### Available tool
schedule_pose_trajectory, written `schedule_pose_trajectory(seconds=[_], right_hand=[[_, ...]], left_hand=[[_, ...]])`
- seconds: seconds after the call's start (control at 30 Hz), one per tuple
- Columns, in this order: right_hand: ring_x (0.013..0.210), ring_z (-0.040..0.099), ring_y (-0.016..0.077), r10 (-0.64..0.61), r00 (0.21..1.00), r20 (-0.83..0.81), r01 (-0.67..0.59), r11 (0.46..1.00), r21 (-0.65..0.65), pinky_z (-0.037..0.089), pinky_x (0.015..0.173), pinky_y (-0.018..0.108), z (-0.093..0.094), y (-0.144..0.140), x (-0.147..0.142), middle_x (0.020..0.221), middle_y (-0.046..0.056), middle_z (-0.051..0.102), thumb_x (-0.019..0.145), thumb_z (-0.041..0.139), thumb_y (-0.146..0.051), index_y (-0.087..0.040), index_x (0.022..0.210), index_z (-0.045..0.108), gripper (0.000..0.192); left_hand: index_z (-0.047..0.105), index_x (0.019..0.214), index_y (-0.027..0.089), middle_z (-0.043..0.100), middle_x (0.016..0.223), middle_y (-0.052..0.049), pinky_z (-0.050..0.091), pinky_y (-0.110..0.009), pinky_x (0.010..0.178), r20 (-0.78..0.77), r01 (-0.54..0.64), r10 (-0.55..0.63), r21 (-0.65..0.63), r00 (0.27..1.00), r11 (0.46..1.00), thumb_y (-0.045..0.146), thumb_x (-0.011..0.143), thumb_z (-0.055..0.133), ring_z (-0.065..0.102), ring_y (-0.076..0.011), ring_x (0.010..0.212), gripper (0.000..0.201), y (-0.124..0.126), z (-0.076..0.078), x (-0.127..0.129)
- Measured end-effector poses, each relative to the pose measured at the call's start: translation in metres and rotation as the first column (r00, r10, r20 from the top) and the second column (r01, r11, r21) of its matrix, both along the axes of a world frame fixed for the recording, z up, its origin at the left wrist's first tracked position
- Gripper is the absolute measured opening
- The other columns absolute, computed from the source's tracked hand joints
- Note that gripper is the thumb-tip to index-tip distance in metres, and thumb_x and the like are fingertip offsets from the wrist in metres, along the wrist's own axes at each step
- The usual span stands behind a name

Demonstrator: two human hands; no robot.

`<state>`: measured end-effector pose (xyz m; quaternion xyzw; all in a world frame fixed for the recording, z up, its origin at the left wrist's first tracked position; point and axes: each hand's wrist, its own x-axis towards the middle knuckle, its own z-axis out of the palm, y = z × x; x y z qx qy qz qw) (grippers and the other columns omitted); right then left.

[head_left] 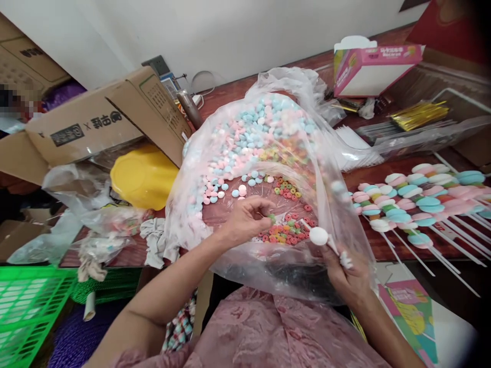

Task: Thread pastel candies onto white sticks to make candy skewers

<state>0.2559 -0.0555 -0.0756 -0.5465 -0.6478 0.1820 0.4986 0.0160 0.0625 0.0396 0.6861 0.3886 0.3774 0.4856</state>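
Over the clear plastic bag, my left hand (247, 220) pinches a small green ring-shaped sweet (272, 219) between thumb and fingertips. My right hand (349, 273) is closed on a thin white stick (306, 225), which slants up to the left with a round white candy (318, 236) threaded on it. A small ruffled white piece (346, 259) shows at the right fingers; its kind is unclear. Beneath the hands lie loose red, orange and green rings (287, 232). Pink, blue and white candy halves (245, 133) are heaped at the bag's far side.
Finished candy skewers (418, 199) lie at the right. Behind them are a pink printed box (379, 69), white sticks (355, 148) and gold twist ties (420, 115). A yellow tub (141, 176) and cardboard box (88, 122) stand left, above a green basket (30, 306).
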Motion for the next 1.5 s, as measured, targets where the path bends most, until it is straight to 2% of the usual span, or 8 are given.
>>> schedule_pose_trajectory(seconds=[0.13, 0.37, 0.73, 1.07, 1.23, 1.33, 1.43, 1.5], right_hand=[[0.087, 0.076, 0.0234, 0.087, 0.956, 0.279, -0.139, 0.975, 0.173, 0.060, 0.075, 0.034, 0.026, 0.001, -0.018, 0.104, 0.008, 0.078, 0.083, 0.047, -0.007, -0.022, 0.121, 0.066, 0.045], [0.084, 0.077, 0.0225, 0.122, 0.935, 0.333, -0.196, 0.960, 0.199, 0.062, 0.073, 0.033, 0.050, 0.002, -0.041, 0.099, 0.009, 0.079, 0.083, 0.046, -0.005, -0.020, 0.125, 0.064, 0.048], [0.086, 0.077, 0.0229, 0.074, 0.898, 0.433, -0.184, 0.959, 0.216, 0.062, 0.074, 0.032, 0.065, -0.013, -0.041, 0.103, 0.011, 0.078, 0.083, 0.046, -0.004, -0.017, 0.128, 0.061, 0.050], [0.075, 0.076, 0.0208, 0.028, 0.806, 0.591, -0.153, 0.975, 0.163, 0.060, 0.061, 0.028, 0.069, -0.006, -0.048, 0.094, 0.009, 0.079, 0.080, 0.040, -0.003, -0.014, 0.108, 0.065, 0.039], [0.065, 0.074, 0.0205, 0.028, 0.769, 0.638, -0.131, 0.985, 0.115, 0.055, 0.051, 0.028, 0.072, -0.006, -0.050, 0.087, 0.010, 0.078, 0.079, 0.040, -0.003, -0.013, 0.100, 0.069, 0.037], [0.072, 0.075, 0.0208, 0.039, 0.798, 0.601, -0.142, 0.982, 0.124, 0.057, 0.056, 0.028, 0.070, -0.005, -0.049, 0.092, 0.010, 0.079, 0.079, 0.040, -0.002, -0.013, 0.103, 0.069, 0.039], [0.080, 0.076, 0.0215, 0.045, 0.842, 0.538, -0.154, 0.975, 0.160, 0.060, 0.064, 0.029, 0.064, -0.004, -0.046, 0.096, 0.010, 0.079, 0.078, 0.042, -0.002, -0.014, 0.107, 0.070, 0.042], [0.082, 0.077, 0.0216, 0.054, 0.861, 0.505, -0.163, 0.971, 0.175, 0.062, 0.068, 0.030, 0.059, -0.004, -0.045, 0.098, 0.009, 0.080, 0.078, 0.042, -0.003, -0.015, 0.110, 0.070, 0.044]], left_hand=[[0.074, 0.085, 0.017, 0.065, 0.080, -0.001, 0.054, -0.024, 0.064, 0.287, -0.150, 0.171, -0.094, 0.943, 0.984, 0.021, 0.068, 0.084, 0.060, -0.0105, 0.071, 0.020, -0.026, -0.003, -0.016], [0.079, 0.086, 0.020, 0.074, 0.090, -0.003, 0.059, -0.026, 0.077, 0.452, -0.318, 0.312, -0.065, 0.836, 0.946, 0.023, 0.068, 0.090, 0.068, -0.0139, 0.085, 0.021, -0.052, -0.011, -0.024], [0.078, 0.093, 0.020, 0.077, 0.088, -0.004, 0.059, -0.026, 0.080, 0.304, -0.462, 0.371, 0.329, 0.878, 0.824, 0.015, 0.079, 0.080, 0.072, -0.0147, 0.083, 0.015, -0.058, -0.020, -0.025], [0.072, 0.095, 0.018, 0.077, 0.089, -0.006, 0.061, -0.027, 0.080, 0.167, -0.387, 0.364, 0.600, 0.916, 0.700, 0.004, 0.083, 0.067, 0.073, -0.0152, 0.084, 0.019, -0.067, -0.014, -0.018], [0.072, 0.102, 0.017, 0.078, 0.095, -0.010, 0.061, -0.032, 0.083, 0.007, -0.208, 0.314, 0.765, 0.949, 0.609, 0.005, 0.086, 0.060, 0.073, -0.0188, 0.090, 0.023, -0.067, -0.017, -0.019], [0.074, 0.102, 0.017, 0.078, 0.094, -0.010, 0.061, -0.031, 0.083, 0.036, -0.229, 0.281, 0.680, 0.959, 0.696, 0.006, 0.088, 0.061, 0.074, -0.0187, 0.090, 0.022, -0.066, -0.019, -0.019], [0.078, 0.097, 0.019, 0.079, 0.092, -0.006, 0.061, -0.028, 0.082, 0.186, -0.346, 0.298, 0.357, 0.937, 0.868, 0.011, 0.085, 0.071, 0.075, -0.0169, 0.088, 0.015, -0.067, -0.021, -0.019], [0.080, 0.093, 0.021, 0.080, 0.091, -0.004, 0.061, -0.026, 0.076, 0.299, -0.367, 0.329, 0.081, 0.896, 0.927, 0.017, 0.081, 0.078, 0.074, -0.0157, 0.081, 0.013, -0.068, -0.023, -0.019]])
